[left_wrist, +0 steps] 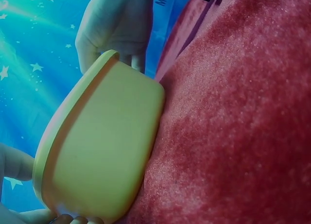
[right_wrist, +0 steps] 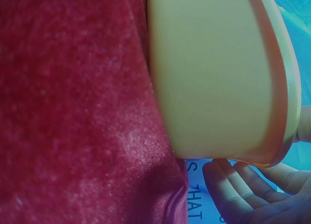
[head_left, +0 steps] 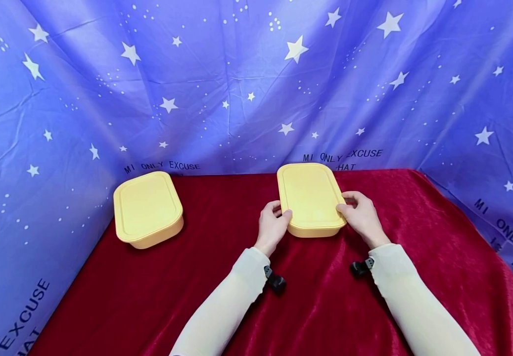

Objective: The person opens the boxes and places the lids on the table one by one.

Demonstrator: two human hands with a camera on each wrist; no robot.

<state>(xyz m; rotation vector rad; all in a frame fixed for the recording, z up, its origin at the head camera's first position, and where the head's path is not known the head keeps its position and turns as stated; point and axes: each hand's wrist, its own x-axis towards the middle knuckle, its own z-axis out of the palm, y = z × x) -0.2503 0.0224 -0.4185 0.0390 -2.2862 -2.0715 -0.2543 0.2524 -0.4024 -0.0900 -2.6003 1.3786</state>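
Note:
A yellow food container with a fitted lid sits on the red cloth, right of the middle in the head view. My left hand grips its near left side, thumb at the lid's edge and fingers against the wall. On the opposite side my right hand holds it the same way, thumb over the lid's rim. Both wrist views show the container's plain side wall and its overhanging rim, with the base close against the cloth. In the right wrist view, the fingers lie along the side.
A second yellow lidded container stands at the left of the table. Red velvet cloth covers the tabletop. Blue star-printed curtains hang behind and on both sides, close to the table's edges. Small black wrist cameras stick out from the sleeves.

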